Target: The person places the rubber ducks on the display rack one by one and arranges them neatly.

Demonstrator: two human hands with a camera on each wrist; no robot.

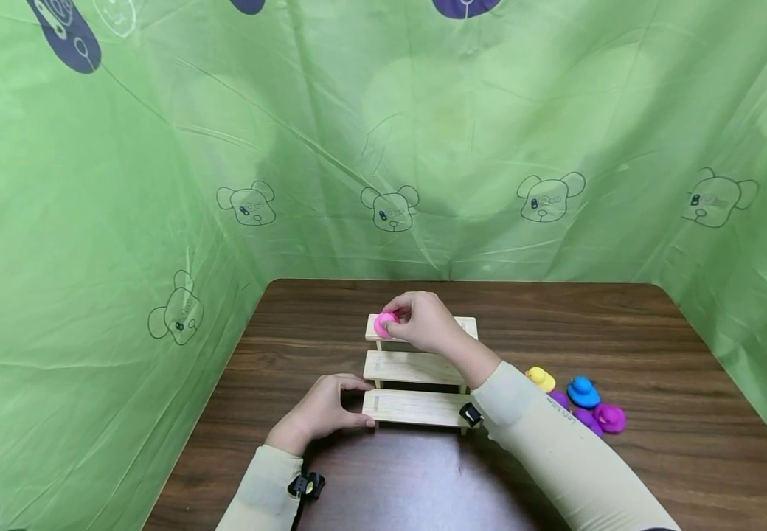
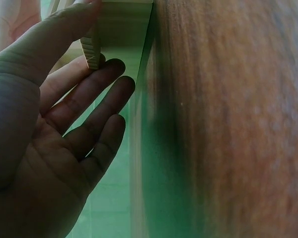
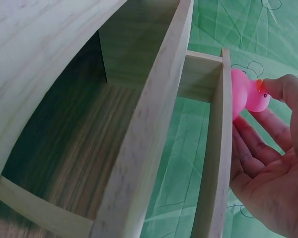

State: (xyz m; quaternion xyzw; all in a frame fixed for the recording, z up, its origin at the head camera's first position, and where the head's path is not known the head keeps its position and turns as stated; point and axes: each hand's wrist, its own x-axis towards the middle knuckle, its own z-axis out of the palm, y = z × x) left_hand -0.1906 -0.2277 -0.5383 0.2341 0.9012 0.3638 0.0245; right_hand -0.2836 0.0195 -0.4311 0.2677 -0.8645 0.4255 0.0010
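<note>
A three-tier wooden stand (image 1: 417, 404) is on the table, seen close up in the right wrist view. My right hand (image 1: 426, 322) reaches over to the left end of its top step (image 1: 436, 332). There it pinches a pink rubber duck (image 3: 242, 94) by the head, thumb at the orange beak, the duck's base against the board. At the left end of the lowest step, my left hand (image 1: 322, 409) holds the board (image 2: 92, 47) between thumb and index finger. The other fingers (image 2: 102, 111) spread loosely below in the left wrist view.
To the right, beside my right forearm, lies a group of rubber ducks: a yellow duck (image 1: 540, 379), a blue duck (image 1: 583, 392), a magenta duck (image 1: 610, 418) and purple ones (image 1: 588, 421) partly behind the sleeve. Green printed sheeting (image 1: 330, 243) walls the brown wooden table (image 1: 689, 442).
</note>
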